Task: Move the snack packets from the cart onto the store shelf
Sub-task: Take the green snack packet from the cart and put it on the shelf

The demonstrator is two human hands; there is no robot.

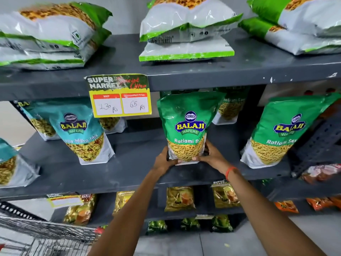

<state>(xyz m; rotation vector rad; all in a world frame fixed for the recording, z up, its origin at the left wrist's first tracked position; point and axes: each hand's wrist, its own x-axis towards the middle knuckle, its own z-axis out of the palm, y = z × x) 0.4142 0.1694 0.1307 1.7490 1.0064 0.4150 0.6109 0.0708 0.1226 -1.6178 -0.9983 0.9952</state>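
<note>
A green Balaji Ratlami Sev packet (188,126) stands upright on the middle grey shelf (129,167). My left hand (164,160) grips its bottom left corner and my right hand (212,154) grips its bottom right corner. Another green packet (228,106) stands behind it, and a third green one (280,130) leans to the right. Teal Balaji mix packets (81,130) stand on the same shelf at the left. The wire cart (46,235) shows at the bottom left; I cannot see what is inside it.
White-and-green packets (186,30) lie stacked on the top shelf. A yellow price tag (120,97) hangs from that shelf's edge. Gold, green and orange packets (180,198) fill the lower shelves. A dark perforated upright (321,145) stands at the right.
</note>
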